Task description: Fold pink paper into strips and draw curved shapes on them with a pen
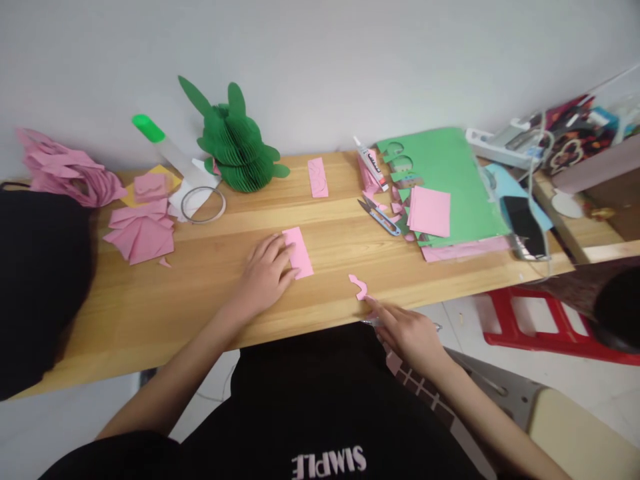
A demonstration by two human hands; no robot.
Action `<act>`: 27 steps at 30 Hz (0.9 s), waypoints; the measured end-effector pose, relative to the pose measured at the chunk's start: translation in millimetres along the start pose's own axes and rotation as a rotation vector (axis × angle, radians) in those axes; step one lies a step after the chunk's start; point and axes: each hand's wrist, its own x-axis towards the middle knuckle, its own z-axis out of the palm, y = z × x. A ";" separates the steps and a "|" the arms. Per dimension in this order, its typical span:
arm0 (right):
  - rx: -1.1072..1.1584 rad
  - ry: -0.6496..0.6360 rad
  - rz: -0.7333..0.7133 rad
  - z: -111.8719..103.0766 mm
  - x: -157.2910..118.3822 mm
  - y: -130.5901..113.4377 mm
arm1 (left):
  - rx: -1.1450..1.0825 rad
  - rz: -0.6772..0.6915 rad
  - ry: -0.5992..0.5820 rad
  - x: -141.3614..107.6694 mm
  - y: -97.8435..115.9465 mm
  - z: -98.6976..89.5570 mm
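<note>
A folded-looking rectangle of pink paper (303, 255) lies on the wooden table in front of me. My left hand (267, 270) rests beside it with the fingers apart, and its fingertips touch the paper's left edge. To the right, a small curved strip of pink paper (359, 287) lies near the table's front edge. The index fingertip of my right hand (407, 333) touches the strip's lower end. The other fingers of that hand are curled at the table edge around a thin silvery thing, mostly hidden, whose kind I cannot make out.
Along the back stand a green honeycomb-paper figure (240, 150), a tape roll (203, 204) and a pink card with drawn curves (317, 177). Right of centre lie blue-handled thread snips (381, 217), a glue tube (371, 164), pink squares (431, 212), green sheets (465, 180) and a phone (523, 225).
</note>
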 end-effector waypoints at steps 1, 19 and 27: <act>0.018 0.046 -0.025 -1.4 -0.7 -0.5 | -0.007 0.004 -0.006 0.2 -0.9 -0.2; 0.045 0.272 -0.011 21.4 139.3 -60.9 | -0.112 0.163 0.112 9.5 -28.4 -10.4; 0.022 0.246 -0.047 29.9 134.9 -59.2 | -0.103 0.133 0.105 9.1 -28.2 -10.2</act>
